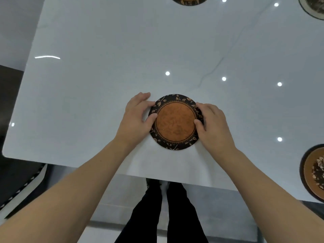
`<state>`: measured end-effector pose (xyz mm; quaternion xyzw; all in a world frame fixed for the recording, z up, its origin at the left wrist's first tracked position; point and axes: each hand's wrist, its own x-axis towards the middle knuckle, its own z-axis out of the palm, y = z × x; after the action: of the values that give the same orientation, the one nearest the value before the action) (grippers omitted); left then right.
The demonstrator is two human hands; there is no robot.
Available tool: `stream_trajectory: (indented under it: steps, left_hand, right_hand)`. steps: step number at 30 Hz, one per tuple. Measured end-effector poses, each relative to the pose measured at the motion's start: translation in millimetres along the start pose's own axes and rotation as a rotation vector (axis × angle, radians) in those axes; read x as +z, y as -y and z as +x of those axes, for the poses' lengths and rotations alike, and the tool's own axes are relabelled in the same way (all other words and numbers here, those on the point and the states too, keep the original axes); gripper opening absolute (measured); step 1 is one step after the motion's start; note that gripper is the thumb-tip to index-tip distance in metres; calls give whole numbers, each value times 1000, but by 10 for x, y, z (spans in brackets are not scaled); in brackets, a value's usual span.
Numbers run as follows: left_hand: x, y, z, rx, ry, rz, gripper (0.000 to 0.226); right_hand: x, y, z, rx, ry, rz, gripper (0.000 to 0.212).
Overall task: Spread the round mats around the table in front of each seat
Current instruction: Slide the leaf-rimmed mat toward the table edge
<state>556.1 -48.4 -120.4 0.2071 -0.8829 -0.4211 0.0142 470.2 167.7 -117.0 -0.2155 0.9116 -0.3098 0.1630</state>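
Note:
A round mat (pixel 175 122) with an orange centre and a black leaf-patterned border lies flat on the white marble table (pixel 98 88), near the front edge. My left hand (pixel 136 118) holds its left rim, thumb on top. My right hand (pixel 213 123) holds its right rim, thumb on the border. Three more round mats show partly: one at the far edge (pixel 189 1), one at the top right corner (pixel 313 8), one at the right edge (pixel 313 172).
The table's left edge and rounded front-left corner (pixel 5 153) border a dark floor area. The front edge runs just behind my arms. My legs in black trousers (pixel 168 216) stand below it on grey floor.

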Motion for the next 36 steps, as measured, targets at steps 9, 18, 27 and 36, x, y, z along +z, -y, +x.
stream_trajectory:
  steps: [9,18,27,36]
  left_hand:
    - [-73,115,-338,29,84,-22,35]
    - [-126,139,-448,-8,143,-38,13]
    - [-152,145,-452,-12,176,-44,12]
    - [-138,184,-451,-7,179,-39,12]
  right_hand:
    - [82,129,-475,148,59,55,46]
    - [90,126,-520,202,45,95,35]
    - [86,108,-524,194,52,85,28]
    - [91,102,-527,172,49,64,28]
